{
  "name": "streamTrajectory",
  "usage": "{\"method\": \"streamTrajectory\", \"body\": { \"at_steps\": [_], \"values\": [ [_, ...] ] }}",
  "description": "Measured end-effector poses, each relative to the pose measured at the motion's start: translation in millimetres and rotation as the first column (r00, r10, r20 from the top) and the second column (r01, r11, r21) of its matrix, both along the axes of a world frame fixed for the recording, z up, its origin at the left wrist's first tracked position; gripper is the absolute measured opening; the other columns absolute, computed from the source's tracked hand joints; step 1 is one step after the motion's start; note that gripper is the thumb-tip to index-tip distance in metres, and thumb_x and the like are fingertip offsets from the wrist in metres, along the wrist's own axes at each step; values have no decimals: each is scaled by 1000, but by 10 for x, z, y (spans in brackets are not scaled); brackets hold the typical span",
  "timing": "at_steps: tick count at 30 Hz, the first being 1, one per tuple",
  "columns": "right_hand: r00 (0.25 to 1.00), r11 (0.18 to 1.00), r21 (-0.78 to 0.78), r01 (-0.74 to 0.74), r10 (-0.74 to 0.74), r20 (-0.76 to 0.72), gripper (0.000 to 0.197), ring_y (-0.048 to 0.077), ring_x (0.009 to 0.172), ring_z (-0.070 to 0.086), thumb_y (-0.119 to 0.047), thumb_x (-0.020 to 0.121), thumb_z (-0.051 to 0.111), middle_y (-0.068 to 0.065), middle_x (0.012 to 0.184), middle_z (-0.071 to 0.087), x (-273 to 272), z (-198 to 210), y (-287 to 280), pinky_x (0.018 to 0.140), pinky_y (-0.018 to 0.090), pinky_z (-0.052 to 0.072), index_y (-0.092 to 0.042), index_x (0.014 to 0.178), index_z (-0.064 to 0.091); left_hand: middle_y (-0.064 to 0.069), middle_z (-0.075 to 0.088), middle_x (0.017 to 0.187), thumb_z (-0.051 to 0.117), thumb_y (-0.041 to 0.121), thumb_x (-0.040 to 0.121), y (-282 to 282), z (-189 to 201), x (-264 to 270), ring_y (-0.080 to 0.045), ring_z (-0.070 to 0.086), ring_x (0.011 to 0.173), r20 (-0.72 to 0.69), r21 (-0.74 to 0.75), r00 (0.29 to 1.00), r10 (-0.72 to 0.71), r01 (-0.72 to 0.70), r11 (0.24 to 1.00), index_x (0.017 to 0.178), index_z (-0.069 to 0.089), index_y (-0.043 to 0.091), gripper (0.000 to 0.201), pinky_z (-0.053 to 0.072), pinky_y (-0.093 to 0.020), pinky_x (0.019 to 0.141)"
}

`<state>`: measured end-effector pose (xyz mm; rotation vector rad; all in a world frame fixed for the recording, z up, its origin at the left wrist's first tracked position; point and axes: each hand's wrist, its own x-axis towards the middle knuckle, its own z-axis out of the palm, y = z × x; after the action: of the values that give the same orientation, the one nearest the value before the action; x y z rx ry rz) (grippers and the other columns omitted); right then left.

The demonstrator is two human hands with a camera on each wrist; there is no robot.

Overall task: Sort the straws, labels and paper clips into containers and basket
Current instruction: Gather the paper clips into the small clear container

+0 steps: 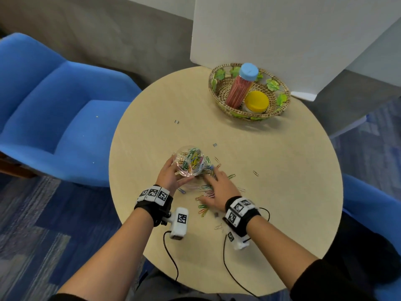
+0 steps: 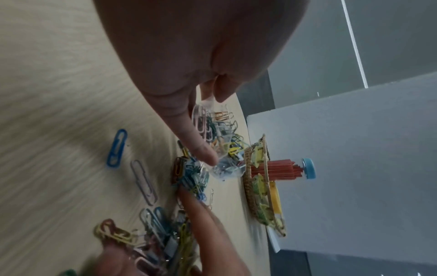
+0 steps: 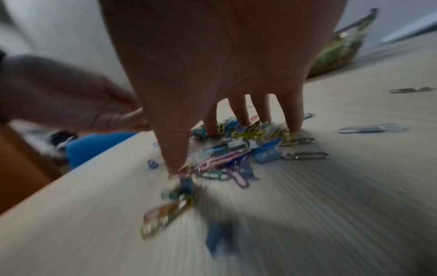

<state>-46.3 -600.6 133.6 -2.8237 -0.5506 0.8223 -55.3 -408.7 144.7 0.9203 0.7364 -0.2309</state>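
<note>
My left hand [image 1: 171, 174] grips a clear round container [image 1: 190, 163] tilted on its side, partly filled with coloured paper clips. My right hand [image 1: 214, 187] lies with its fingers spread over the loose pile of paper clips [image 1: 206, 192] on the round table [image 1: 271, 192], fingertips [image 3: 294, 127] touching the clips. In the left wrist view my left hand [image 2: 201, 134] holds the container [image 2: 220, 149] with clips [image 2: 187, 177] lying at its mouth. In the right wrist view my right hand [image 3: 212, 145] covers the clips [image 3: 236, 149]. Further clips are scattered around [image 1: 256, 173].
A wicker basket [image 1: 280, 109] at the table's far right holds a blue-lidded jar of red straws [image 1: 240, 85] and a yellow-lidded container [image 1: 257, 101]. Small grey clips [image 1: 176, 121] lie mid-table. A blue armchair [image 1: 54, 109] stands to the left; a white board [image 1: 282, 29] stands behind the basket.
</note>
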Motion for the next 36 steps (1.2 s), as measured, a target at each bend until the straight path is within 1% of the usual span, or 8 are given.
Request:
{"method": "streamTrajectory", "body": {
  "at_steps": [5, 8, 12, 16, 19, 22, 30, 36],
  "values": [
    [980, 993, -63, -102, 111, 166, 52, 28, 121, 43, -23, 85, 72, 7, 141, 43, -116, -105, 37, 93, 40, 51, -18, 132, 49, -23, 56, 135, 42, 5, 104, -42, 51, -6, -38, 66, 101, -52, 17, 993, -104, 105, 994, 137, 49, 10, 33, 63, -37, 61],
    [972, 995, 0, -98, 96, 214, 36, 25, 107, 50, -12, 90, 65, 8, 123, 54, -65, -120, 14, 88, 34, 48, -13, 126, 57, -21, 51, 137, 38, 7, 106, -50, 57, -36, -39, 64, 100, -75, 44, 989, -129, 133, 990, 130, 50, 13, 27, 62, -35, 56],
    [964, 956, 223, 190, -224, 141, 22, 20, 89, 62, -11, 94, 60, 6, 103, 68, 96, 43, -38, 87, 30, 52, -12, 111, 73, -20, 43, 147, 40, 10, 106, -45, -15, -74, -51, 48, 127, -62, 95, 985, -163, 169, 981, 122, 52, 20, 22, 59, -30, 51],
    [753, 653, 390, 650, -621, -215, 19, 19, 85, 71, -13, 80, 79, 6, 97, 76, 216, 81, -226, 84, 34, 58, -13, 99, 78, -20, 42, 149, 46, 17, 105, -34, -85, -127, -51, 46, 129, -70, 113, 990, -122, 129, 985, 130, 51, 21, 25, 59, -31, 52],
    [564, 363, 440, 821, -636, -527, 21, 22, 87, 72, -10, 74, 84, 8, 98, 76, 272, 144, -280, 86, 39, 59, -18, 92, 76, -20, 46, 145, 47, 20, 105, -53, -101, -154, -48, 53, 123, -65, 126, 989, -135, 142, 982, 134, 50, 19, 29, 60, -33, 53],
    [556, 188, 554, 811, -542, -630, 29, 26, 88, 71, 1, 77, 78, 18, 103, 74, 325, 303, -188, 86, 33, 58, -2, 105, 73, -21, 53, 138, 47, 19, 105, -99, -81, -179, -37, 65, 99, -64, 143, 983, -173, 181, 973, 141, 48, 18, 36, 62, -36, 56],
    [920, 680, 620, 392, -313, -237, 30, 2, 89, 68, -7, 83, 74, -6, 100, 73, 399, 496, 199, 80, 9, 50, -17, 111, 75, -19, 56, 135, 45, 18, 106, -229, -1, -220, -27, 70, 88, -15, 97, 979, -203, 203, 974, 143, 47, 17, 37, 60, -31, 53],
    [905, 683, 619, 389, -408, -119, 30, 9, 102, 66, -4, 90, 60, -5, 106, 73, 487, 451, 18, 99, 30, 51, -25, 106, 74, -19, 47, 145, 49, 17, 104, -111, -65, -201, -44, 59, 117, -21, 114, 985, -170, 172, 979, 143, 48, 19, 39, 60, -31, 56]
  ]
}}
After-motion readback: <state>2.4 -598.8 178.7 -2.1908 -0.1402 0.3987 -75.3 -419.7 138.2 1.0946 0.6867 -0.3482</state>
